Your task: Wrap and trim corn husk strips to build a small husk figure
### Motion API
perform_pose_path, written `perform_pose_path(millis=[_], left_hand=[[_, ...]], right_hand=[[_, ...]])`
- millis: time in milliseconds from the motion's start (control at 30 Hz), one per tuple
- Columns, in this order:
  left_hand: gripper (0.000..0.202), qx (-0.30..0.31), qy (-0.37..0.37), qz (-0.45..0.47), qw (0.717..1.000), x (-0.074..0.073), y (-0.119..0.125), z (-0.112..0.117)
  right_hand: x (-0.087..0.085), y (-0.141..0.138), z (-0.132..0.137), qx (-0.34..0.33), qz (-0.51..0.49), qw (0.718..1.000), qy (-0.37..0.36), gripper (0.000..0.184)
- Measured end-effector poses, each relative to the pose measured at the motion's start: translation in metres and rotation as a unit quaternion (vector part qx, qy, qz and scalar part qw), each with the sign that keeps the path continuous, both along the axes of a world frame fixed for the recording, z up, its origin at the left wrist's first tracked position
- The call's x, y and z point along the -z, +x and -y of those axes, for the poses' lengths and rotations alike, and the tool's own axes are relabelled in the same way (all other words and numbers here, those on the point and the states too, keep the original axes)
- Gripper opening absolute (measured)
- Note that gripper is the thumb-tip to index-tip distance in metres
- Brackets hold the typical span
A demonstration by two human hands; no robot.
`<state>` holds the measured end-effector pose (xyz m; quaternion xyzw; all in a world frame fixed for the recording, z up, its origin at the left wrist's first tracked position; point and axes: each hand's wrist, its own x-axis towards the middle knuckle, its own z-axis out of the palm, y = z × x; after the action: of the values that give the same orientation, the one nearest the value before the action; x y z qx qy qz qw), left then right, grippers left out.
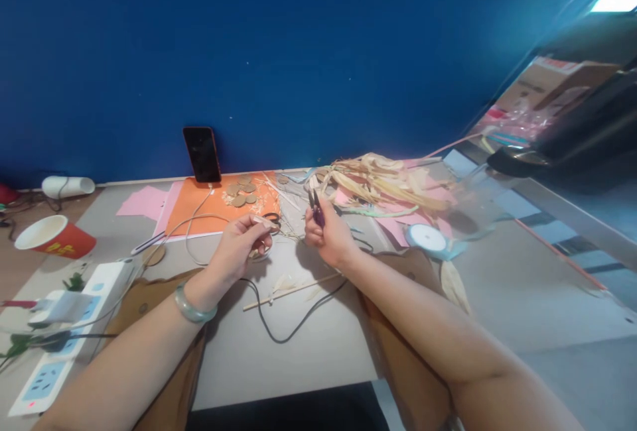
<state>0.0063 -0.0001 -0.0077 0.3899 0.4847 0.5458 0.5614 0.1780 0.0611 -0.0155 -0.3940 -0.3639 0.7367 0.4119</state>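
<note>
Over the table's middle, my left hand (243, 245) is closed in a pinch on a small pale strip (265, 223), perhaps a bit of dried husk. My right hand (332, 235) wraps round thread snips (316, 211) with dark purple handles, their blades pointing up and away from me. The two hands are apart. Beyond my right hand lies a heap of dried corn husk strips (393, 185). Black scissor handles (272, 217) show just behind my left fingertips. A thin stick (291, 290) with husk scraps lies below the hands.
An upright phone (202, 154) leans on the blue wall behind orange paper (194, 209) bearing round wooden discs (239, 200). At left stand a paper cup (54, 237) and a power strip (84, 318). A ribbon spool (426, 239) lies right; a black cable (281, 340) crosses the front.
</note>
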Motion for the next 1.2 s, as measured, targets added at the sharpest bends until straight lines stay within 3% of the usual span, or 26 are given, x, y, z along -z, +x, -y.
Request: perform_pose_path(millis=[67,133,233,300,633,1200], left_hand=[[0.019,0.006,-0.012,0.003,1.0,0.001,0.001,-0.001],[0.02,0.013,-0.011,0.0,1.0,0.001,0.003,0.0],[0.022,0.026,0.003,-0.026,0.999,-0.001,0.006,0.003],[0.024,0.04,0.01,-0.047,0.998,-0.003,0.008,0.005],[0.035,0.078,0.052,-0.127,0.987,-0.003,0.008,0.005],[0.035,0.09,0.067,-0.119,0.987,-0.004,0.009,0.006]], right_hand=[[0.002,0.0,0.003,-0.026,0.02,0.999,0.043,0.05],[0.002,0.0,0.011,-0.053,0.072,0.985,0.15,0.046],[-0.001,0.001,0.024,-0.074,0.166,0.932,0.314,0.043],[-0.004,0.002,0.028,-0.074,0.204,0.905,0.366,0.043],[-0.002,0.002,0.024,-0.108,0.243,0.887,0.378,0.048],[-0.001,0.002,0.026,-0.136,0.236,0.878,0.393,0.05]])
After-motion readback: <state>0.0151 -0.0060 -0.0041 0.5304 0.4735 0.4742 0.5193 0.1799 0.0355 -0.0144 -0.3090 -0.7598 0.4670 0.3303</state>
